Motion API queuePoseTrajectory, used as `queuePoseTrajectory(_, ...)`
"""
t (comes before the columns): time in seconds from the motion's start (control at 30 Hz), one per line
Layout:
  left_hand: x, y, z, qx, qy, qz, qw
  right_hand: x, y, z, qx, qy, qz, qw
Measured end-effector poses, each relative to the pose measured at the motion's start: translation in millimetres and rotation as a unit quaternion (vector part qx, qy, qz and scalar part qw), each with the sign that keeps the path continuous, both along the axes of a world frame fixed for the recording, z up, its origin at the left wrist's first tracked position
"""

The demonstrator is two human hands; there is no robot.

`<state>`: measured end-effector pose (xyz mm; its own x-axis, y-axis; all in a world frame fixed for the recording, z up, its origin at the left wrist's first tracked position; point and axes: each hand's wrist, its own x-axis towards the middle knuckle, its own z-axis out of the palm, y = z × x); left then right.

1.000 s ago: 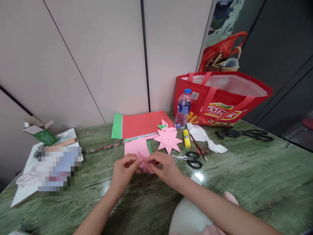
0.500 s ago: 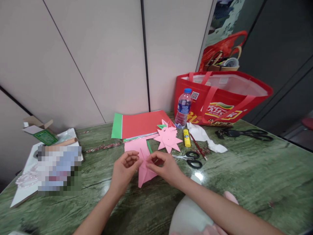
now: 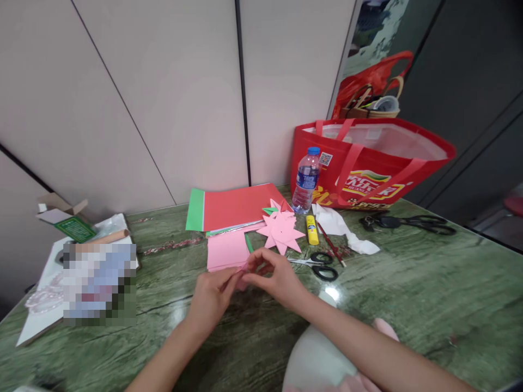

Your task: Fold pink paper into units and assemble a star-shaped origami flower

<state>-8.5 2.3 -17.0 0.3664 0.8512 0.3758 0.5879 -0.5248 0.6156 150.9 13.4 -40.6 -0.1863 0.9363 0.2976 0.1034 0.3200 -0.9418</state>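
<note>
My left hand [image 3: 213, 298] and my right hand [image 3: 274, 280] meet over the green marble table [image 3: 408, 294], both pinching a small folded pink paper piece [image 3: 242, 275] between the fingertips. Most of that piece is hidden by my fingers. Just behind it lies a flat pink paper sheet [image 3: 226, 250]. A finished pink paper star [image 3: 281, 232] rests further back to the right, with a thin green paper strip [image 3: 249, 244] beside the sheet.
A stack of red and green paper [image 3: 232, 208], a water bottle [image 3: 306, 181], a yellow glue stick [image 3: 312, 230], small black scissors [image 3: 321, 264], crumpled white paper [image 3: 343, 228], larger black scissors [image 3: 412, 222] and a red tote bag [image 3: 368, 163] stand behind. A white tray [image 3: 41, 305] lies far left.
The pink piece, hanging open and long half a second ago, is now folded up small between my fingertips. My left hand dropped lower and nearer; my right hand stayed about where it was.
</note>
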Motion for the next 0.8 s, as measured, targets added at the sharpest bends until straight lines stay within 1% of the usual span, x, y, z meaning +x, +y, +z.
queuePoseTrajectory(0.1, -5.3, 1.4, -4.6, 0.088, 0.058, -0.014, 0.994, 2.4, -1.6, 3.7, 0.049, 0.003, -0.019, 0.999)
queuePoseTrajectory(0.2, -7.0, 1.4, -5.8, 0.119, 0.137, -0.005, 0.983, 3.9, -3.0, 4.0, 0.122, -0.025, -0.027, 0.992)
queuePoseTrajectory(0.27, -6.4, 0.5, -4.4, 0.118, 0.192, 0.005, 0.974, 4.6, -3.2, 3.3, 0.17, -0.05, -0.029, 0.984)
queuePoseTrajectory(0.33, -5.0, -0.7, -2.2, 0.114, 0.222, 0.005, 0.968, 5.4, -2.7, 2.6, 0.201, -0.068, -0.03, 0.977)
queuePoseTrajectory(0.43, -2.8, -2.6, 0.8, 0.101, 0.231, -0.002, 0.968, 6.9, -1.3, 2.1, 0.231, -0.088, -0.033, 0.968)
queuePoseTrajectory(0.53, -1.7, -4.0, 2.3, 0.086, 0.234, 0.002, 0.968, 8.1, 0.0, 1.7, 0.259, -0.114, -0.033, 0.959)
queuePoseTrajectory(0.67, -1.4, -4.3, 3.1, 0.067, 0.249, 0.013, 0.966, 9.2, 1.5, -0.7, 0.275, -0.144, -0.032, 0.95)
queuePoseTrajectory(0.8, -2.3, -3.1, 2.9, 0.063, 0.267, 0.017, 0.961, 10.2, 3.0, -2.4, 0.265, -0.17, -0.016, 0.949)
